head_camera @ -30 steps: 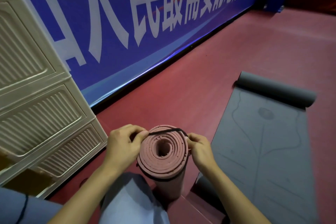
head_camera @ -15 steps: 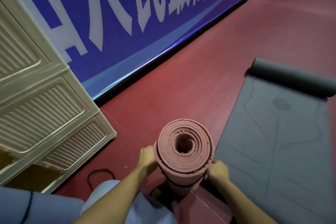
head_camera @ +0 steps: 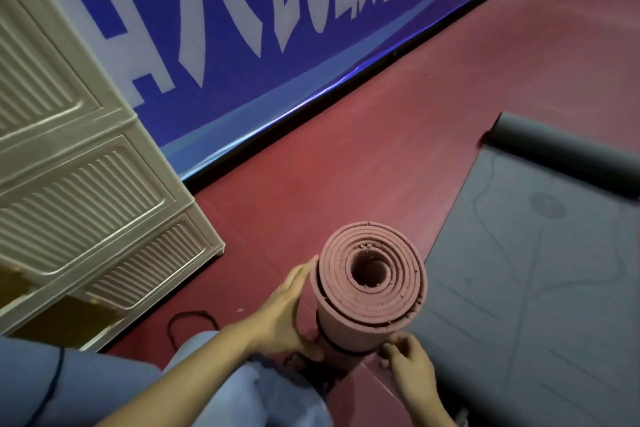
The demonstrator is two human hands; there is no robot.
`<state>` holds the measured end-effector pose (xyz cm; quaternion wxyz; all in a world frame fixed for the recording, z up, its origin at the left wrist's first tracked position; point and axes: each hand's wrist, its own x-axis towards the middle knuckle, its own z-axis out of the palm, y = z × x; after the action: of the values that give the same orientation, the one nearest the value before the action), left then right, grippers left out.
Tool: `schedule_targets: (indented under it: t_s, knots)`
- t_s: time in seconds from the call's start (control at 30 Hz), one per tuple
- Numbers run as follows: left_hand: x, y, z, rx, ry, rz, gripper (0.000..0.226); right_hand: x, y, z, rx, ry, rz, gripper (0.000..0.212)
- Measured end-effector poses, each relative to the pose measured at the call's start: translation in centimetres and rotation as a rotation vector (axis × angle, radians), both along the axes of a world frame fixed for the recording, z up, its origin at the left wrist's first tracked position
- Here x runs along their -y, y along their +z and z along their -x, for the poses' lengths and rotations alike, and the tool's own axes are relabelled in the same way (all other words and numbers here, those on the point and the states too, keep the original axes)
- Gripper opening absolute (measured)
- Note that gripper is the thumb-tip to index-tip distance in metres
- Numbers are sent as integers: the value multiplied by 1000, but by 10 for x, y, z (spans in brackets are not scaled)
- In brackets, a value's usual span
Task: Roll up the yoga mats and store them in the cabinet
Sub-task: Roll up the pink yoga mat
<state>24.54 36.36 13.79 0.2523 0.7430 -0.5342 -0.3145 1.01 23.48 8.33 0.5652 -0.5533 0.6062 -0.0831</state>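
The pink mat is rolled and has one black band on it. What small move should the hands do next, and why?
Probably the left hand should pick up the second black band from the floor: the pink mat has only one band, low down, where the right hand pinches it, so its top layers gape.

Your forearms were bare, no sleeves reaching wrist or elbow, no watch or rings showing on your left hand [head_camera: 289, 317] or right hand [head_camera: 410, 369]. You wore light blue-grey trousers [head_camera: 114, 388], fabric creased at the knee, with a thin dark cord lying across the left leg.
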Motion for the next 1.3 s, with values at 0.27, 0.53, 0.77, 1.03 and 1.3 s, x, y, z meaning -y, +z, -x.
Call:
schedule_targets:
  t_s: [0.27,0.53,0.77,1.03,1.3]
  knots:
    - [3,39,38,-308,288,216,157,-62,14,-9,131,-23,15,68]
    - [12,87,-2,-108,743,406,92,-37,91,-56,280,433,152,64]
    - [-64,84,-106,-41,1048,463,92,-30,92,-84,227,510,160,67]
    - [-94,50,-145,-102,1250,506,106,-43,40,-33,-22,522,14,54]
    - [-115,42,-167,30,1236,617,133,-31,32,-21,-97,495,30,53]
